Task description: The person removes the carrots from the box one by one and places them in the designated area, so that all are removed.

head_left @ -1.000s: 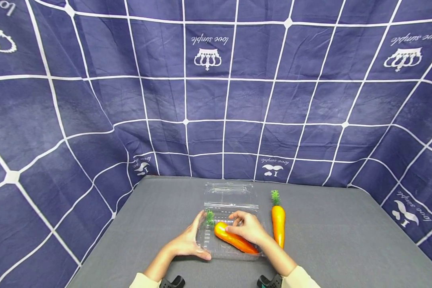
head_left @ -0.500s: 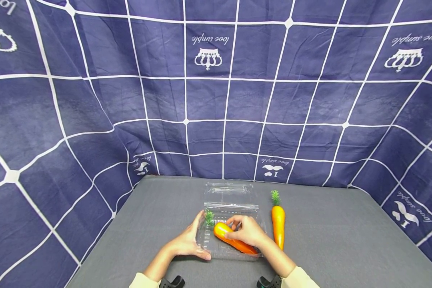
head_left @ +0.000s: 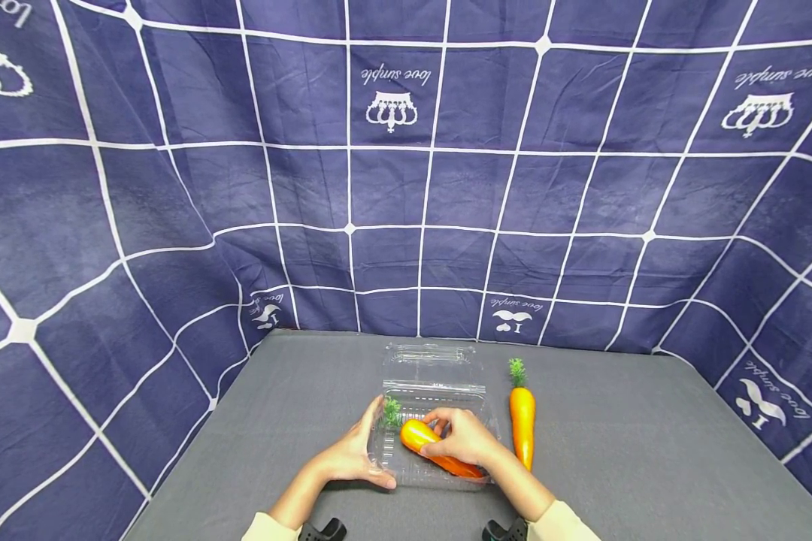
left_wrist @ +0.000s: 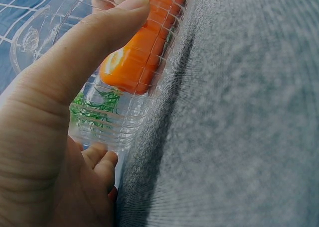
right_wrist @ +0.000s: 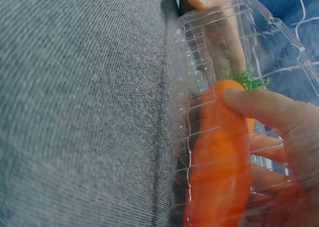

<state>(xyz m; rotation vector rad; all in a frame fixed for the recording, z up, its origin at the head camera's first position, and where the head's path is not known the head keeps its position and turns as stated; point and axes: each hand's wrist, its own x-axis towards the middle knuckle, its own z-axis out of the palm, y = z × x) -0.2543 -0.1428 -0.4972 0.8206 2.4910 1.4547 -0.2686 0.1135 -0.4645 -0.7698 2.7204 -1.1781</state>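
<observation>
From the left edge to the right, the upper frame is filled by a blue-and-white checked curtain [head_left: 392,188], and a grey tabletop [head_left: 616,436] is spread below it. At the lower left of centre, a left hand [head_left: 352,454] is set in a wide spread around the left end of a clear plastic clamshell container [head_left: 411,472], which is held with the thumb bent round the near corner. The hinged lid [head_left: 434,368] is laid back toward the curtain. Inside, a green leafy top [head_left: 392,411] is seen by the left wall, next to the broad end of an orange carrot [head_left: 416,433]; the carrot is laid diagonally, tip toward the lower right. It is pinched from above by the right hand [head_left: 465,437], thumb on the near side, in a narrow grip. Farther right, a second carrot [head_left: 523,421] is placed on the tabletop outside the container, leaves toward the curtain, its lower end partly covered by the right forearm.
</observation>
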